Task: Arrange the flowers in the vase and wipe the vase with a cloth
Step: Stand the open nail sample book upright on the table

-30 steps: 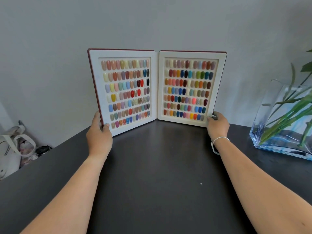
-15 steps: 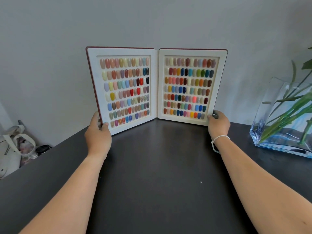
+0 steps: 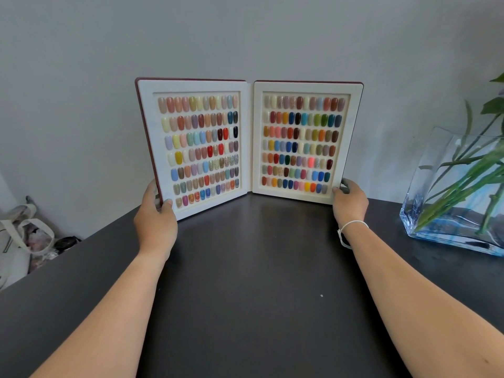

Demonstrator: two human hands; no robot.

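Observation:
A clear blue-tinted glass vase point(image 3: 425, 214) stands on the dark table at the right edge, with water in its bottom. Green flower stems point(image 3: 463, 184) lean inside it; the blooms are out of frame. An open book-like nail colour display point(image 3: 249, 143) stands upright at the back of the table against the wall. My left hand point(image 3: 155, 216) grips its lower left corner. My right hand point(image 3: 350, 201), with a white string on the wrist, grips its lower right corner. No cloth is in view.
The dark table point(image 3: 251, 282) stretches from the wall towards me. Past its left edge, lower down, lie a white tote bag point(image 3: 19, 238) and some small dark items. A grey wall closes the back.
The display's two panels sit slightly wider apart and higher in view than a second ago. Both hands keep their hold on its lower corners.

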